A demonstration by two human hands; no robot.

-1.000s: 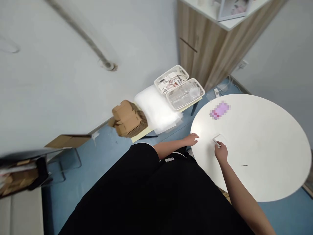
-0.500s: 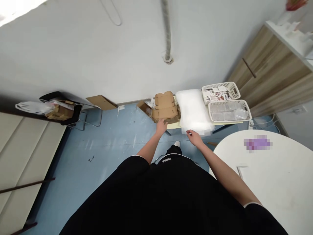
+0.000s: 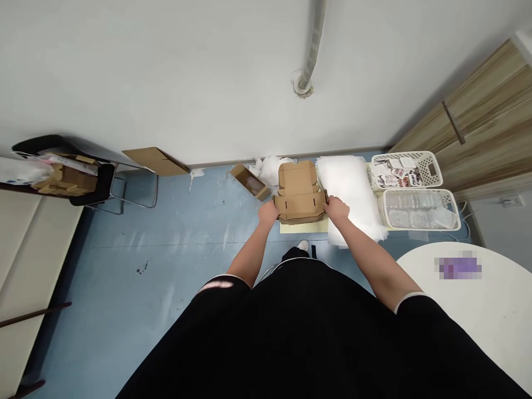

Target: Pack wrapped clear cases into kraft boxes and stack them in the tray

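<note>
An unfolded brown cardboard box (image 3: pixel 300 204) lies with its lid raised toward the wall, at the left part of a narrow yellow-topped table (image 3: pixel 305 228). My left hand (image 3: pixel 269 212) grips its left end. At its right end my right hand (image 3: pixel 336 209) is closed on the side flap. Beside my right hand spreads a stack of white foam sheets (image 3: pixel 349 191). Further right stand a white basket with printed cards (image 3: pixel 434 169) and a white basket with clear plastic containers (image 3: pixel 457 221).
An open cardboard box (image 3: pixel 249 181) and white foam (image 3: pixel 271 169) lie left of the table. A chair (image 3: pixel 106 183) holding cartons stands at the far left. A round white table (image 3: pixel 465 316) is at the lower right, near a wooden cabinet (image 3: pixel 486 111).
My right hand has moved from the foam sheets' front edge to the cardboard box's right end. My left hand has shifted to its left end. The camera view has shifted.
</note>
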